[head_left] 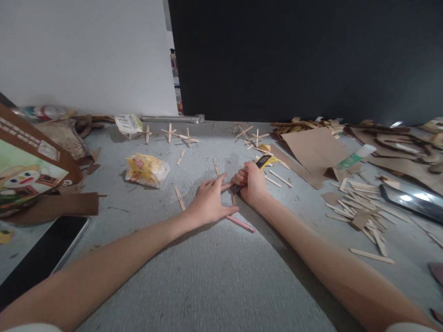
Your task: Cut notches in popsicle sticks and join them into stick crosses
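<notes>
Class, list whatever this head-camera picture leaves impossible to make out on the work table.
Head view: utility knife, its middle hidden inside the right hand; blade not discernible.
Head view: pink pencil, one end covered by the left hand.
Head view: phone, cut off by the left edge.
Head view: yellow packet, print too small to read.

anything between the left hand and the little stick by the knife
Nothing visible. The left hand lies flat, fingers right at the stick, beside the right hand fisted on the knife.
</notes>
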{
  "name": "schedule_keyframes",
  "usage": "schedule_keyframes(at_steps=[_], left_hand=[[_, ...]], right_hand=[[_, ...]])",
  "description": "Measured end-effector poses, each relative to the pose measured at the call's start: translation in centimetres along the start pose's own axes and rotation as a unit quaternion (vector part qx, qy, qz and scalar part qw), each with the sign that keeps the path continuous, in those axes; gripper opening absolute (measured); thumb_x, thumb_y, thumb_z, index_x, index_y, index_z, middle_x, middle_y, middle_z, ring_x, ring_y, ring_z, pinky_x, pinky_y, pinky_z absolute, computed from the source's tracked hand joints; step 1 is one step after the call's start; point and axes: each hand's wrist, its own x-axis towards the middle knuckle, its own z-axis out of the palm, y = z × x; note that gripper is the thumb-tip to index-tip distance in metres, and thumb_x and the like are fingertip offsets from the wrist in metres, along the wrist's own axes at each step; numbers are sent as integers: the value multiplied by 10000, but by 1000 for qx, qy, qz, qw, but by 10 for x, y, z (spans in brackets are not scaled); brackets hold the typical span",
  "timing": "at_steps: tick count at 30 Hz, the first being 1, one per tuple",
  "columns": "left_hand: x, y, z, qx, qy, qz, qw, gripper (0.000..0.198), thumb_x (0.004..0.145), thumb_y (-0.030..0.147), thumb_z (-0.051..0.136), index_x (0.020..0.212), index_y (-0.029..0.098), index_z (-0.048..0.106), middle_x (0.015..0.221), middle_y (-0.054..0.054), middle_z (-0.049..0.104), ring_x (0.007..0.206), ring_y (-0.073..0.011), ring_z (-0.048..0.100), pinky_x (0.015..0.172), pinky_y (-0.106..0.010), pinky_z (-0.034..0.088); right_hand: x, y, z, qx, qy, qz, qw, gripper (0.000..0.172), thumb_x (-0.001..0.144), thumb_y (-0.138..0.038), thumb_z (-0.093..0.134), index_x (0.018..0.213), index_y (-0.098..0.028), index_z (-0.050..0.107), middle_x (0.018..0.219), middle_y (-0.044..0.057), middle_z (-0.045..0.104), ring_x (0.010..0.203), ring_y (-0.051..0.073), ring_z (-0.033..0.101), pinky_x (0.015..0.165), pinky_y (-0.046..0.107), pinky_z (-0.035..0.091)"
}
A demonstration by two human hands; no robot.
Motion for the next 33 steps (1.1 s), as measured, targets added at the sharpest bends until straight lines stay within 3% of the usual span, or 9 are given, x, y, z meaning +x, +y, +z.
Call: schedule_keyframes(at_steps=[13,19,24,27,29,31,33], left_hand=[[-1,-2,3,9,9,12,1000,976,726,348,912,1576,239,445,1484,-142,671,1529,-406,439,1244,-630,329],[-3,-1,3,2,9,7,1000,1021,755,344,895,1622,230,368,1450,-140,694,1525,-397,443,1236,-627,336],[-3,-4,5,9,26,28,999,942,792,325,869,1598,230,391,1504,-146,647,1501,-374,477,1242,-610,340],[-1,-9,6,28,49,27,998,926,751,352,906,1543,194,453,1568,-195,561,1506,-387,469,1241,-596,361],[0,-13,6,37,54,38,997,918,732,374,921,1513,186,477,1570,-214,538,1519,-396,450,1238,-595,371],[0,-15,5,38,50,54,997,921,727,394,926,1504,186,476,1553,-220,541,1514,-402,451,1224,-596,387],[0,-15,5,37,51,58,996,930,720,391,932,1500,186,469,1534,-221,551,1494,-407,468,1207,-600,404]], right_hand=[[12,-4,-2,-7,17,50,999,486,742,-154,598,700,-267,127,458,-137,149,387,64,141,348,191,206],[14,-4,-5,-14,4,58,998,509,787,-159,608,692,-265,120,475,-136,144,393,62,134,348,192,198],[8,-8,-3,-16,-18,30,999,532,849,-210,632,659,-262,138,496,-131,124,409,71,121,357,209,206],[0,-23,-1,-92,-94,-56,990,532,881,-293,693,601,-257,242,483,-122,190,424,73,165,394,225,219],[-6,-38,-3,-241,-194,-164,937,471,866,-343,762,587,-248,394,472,-103,306,444,84,263,439,241,252],[-9,-52,-8,-427,-319,-204,821,246,823,-287,822,685,-224,628,591,-42,572,562,116,474,547,254,361],[-10,-63,-16,-534,-412,-197,711,92,809,-221,812,778,-234,727,736,-16,699,674,144,592,641,267,416]])
